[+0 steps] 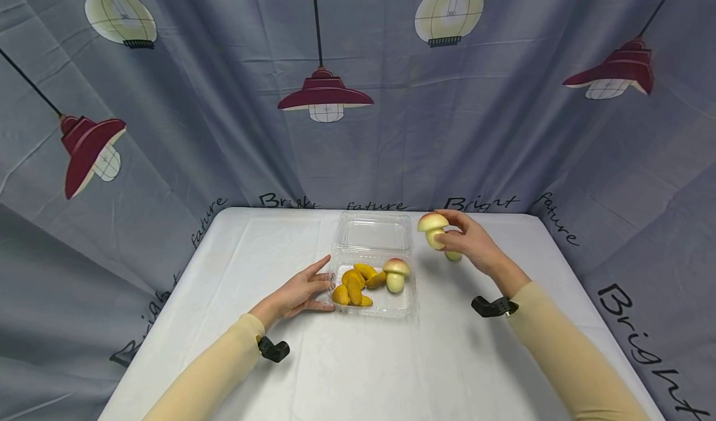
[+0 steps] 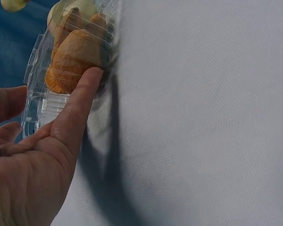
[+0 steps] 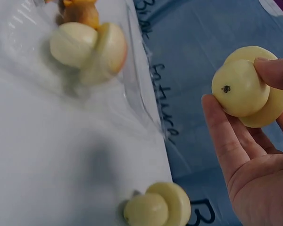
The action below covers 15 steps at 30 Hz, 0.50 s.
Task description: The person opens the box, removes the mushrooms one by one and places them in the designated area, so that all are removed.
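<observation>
My right hand (image 1: 472, 242) holds a pale toy mushroom (image 1: 433, 229) with a reddish cap above the table, thumb and fingers round it. In the right wrist view this mushroom (image 3: 240, 87) shows its stem end. A second such mushroom (image 3: 158, 205) lies on the table below that hand, mostly hidden by it in the head view. My left hand (image 1: 299, 292) rests against the left side of a clear plastic clamshell box (image 1: 386, 309), fingers extended. Inside the box lie several yellow-brown mushroom-like pieces (image 1: 353, 284) and one pale mushroom (image 1: 396, 275) at the right.
The box's lid (image 1: 373, 231) is folded back toward the far edge of the table. A white cloth covers the table (image 1: 358, 365). Behind and beside it hangs a grey-blue curtain (image 1: 369, 153) printed with lamps and lettering.
</observation>
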Motion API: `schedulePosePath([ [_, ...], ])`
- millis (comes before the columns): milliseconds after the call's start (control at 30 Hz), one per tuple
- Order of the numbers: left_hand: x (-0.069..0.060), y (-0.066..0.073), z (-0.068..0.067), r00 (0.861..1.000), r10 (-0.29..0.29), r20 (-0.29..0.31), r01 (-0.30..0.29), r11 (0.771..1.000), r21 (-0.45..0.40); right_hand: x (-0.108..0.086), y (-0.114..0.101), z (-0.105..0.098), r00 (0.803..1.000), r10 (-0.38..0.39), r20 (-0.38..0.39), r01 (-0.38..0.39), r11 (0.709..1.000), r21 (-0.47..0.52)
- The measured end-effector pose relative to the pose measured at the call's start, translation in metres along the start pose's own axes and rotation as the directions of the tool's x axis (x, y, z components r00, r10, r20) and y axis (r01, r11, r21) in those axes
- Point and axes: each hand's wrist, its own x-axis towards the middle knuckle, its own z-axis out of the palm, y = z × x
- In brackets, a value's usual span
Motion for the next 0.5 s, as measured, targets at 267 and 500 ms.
schedulePosePath([
  [267, -0.001, 0.001, 0.0, 1.0, -0.003, -0.002, 0.003, 1.0, 0.01, -0.006, 0.005, -0.019, 0.999, 0.01, -0.047, -0.009, 1.0, 0.03],
  [500, -0.001, 0.001, 0.001, 1.0, -0.006, -0.001, 0.006, 1.0, 0.016, -0.01, 0.008, -0.033, 0.994, 0.029, -0.103, -0.025, 0.999, 0.046],
])
